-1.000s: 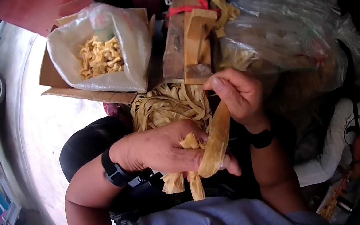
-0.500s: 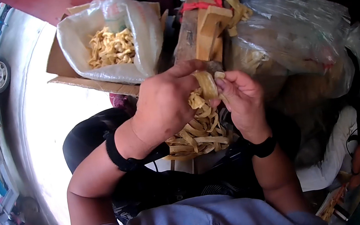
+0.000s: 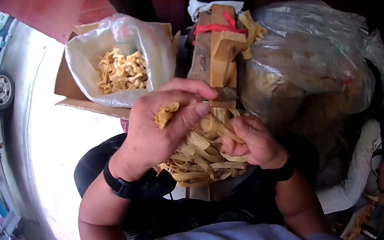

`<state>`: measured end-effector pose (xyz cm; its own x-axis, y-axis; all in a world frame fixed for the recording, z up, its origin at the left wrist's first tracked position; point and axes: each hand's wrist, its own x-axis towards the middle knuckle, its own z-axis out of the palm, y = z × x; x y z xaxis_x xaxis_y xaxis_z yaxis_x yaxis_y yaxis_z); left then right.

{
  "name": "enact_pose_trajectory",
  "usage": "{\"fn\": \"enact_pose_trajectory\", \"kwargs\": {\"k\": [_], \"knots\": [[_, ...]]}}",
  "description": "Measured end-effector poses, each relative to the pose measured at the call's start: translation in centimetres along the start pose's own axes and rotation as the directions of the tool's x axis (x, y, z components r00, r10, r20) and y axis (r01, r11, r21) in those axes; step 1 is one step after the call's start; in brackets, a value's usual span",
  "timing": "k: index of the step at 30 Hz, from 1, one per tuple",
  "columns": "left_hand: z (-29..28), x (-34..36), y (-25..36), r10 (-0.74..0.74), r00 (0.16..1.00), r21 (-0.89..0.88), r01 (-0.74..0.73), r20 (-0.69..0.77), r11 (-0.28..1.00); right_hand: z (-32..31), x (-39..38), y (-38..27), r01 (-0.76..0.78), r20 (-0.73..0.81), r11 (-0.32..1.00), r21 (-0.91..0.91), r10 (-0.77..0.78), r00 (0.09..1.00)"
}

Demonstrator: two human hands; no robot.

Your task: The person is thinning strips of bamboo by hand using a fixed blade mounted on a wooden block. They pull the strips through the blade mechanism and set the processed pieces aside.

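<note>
My left hand [image 3: 155, 126] is closed, with a crumpled, knotted yellow strip [image 3: 167, 115] tucked at the base of the thumb. Its thumb and index finger reach toward the wooden block in front. Lower and to the right, my right hand [image 3: 256, 144] pinches a pale yellow strip [image 3: 212, 125] that runs up toward the left thumb; whether the left fingers touch it I cannot tell. Beneath both hands lies a pile of flat, dry-looking yellow strips [image 3: 194, 163], gathered over my lap.
An open cardboard box [image 3: 66, 82] lined with a white plastic sack [image 3: 82, 69] holds knotted pieces. Ahead stands a wooden stand [image 3: 201, 55] tied with red cloth [image 3: 217, 27]. Right of it are clear plastic bags [image 3: 306, 45]. Another person's white sleeve [image 3: 352, 184] shows at lower right.
My hands have come apart and lower, the left moving left and the right down. The left hand now carries a knotted piece at its thumb base. More of the pile shows.
</note>
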<state>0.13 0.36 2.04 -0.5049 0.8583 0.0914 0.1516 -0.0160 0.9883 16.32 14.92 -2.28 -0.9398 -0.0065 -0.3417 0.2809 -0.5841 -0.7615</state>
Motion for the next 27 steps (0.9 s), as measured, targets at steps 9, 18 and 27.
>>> {"fn": "enact_pose_trajectory", "kwargs": {"k": [9,18,27], "knots": [[-0.2,-0.3,-0.7,-0.178,0.971,-0.041,0.174,-0.156,0.984,-0.5,-0.2,-0.2,0.089,-0.081,0.996,0.028,-0.086,0.993],[1.1,0.3,-3.4,-0.487,0.856,-0.291,0.518,0.176,0.804,-1.5,0.2,-0.8,0.077,-0.296,0.970,-0.229,-0.145,0.944],[3.2,4.7,-9.8,-0.367,0.924,0.057,0.374,-0.112,0.925,-5.4,5.6,-0.2,-0.242,-0.414,0.336,-0.910,-0.717,0.561]]}}
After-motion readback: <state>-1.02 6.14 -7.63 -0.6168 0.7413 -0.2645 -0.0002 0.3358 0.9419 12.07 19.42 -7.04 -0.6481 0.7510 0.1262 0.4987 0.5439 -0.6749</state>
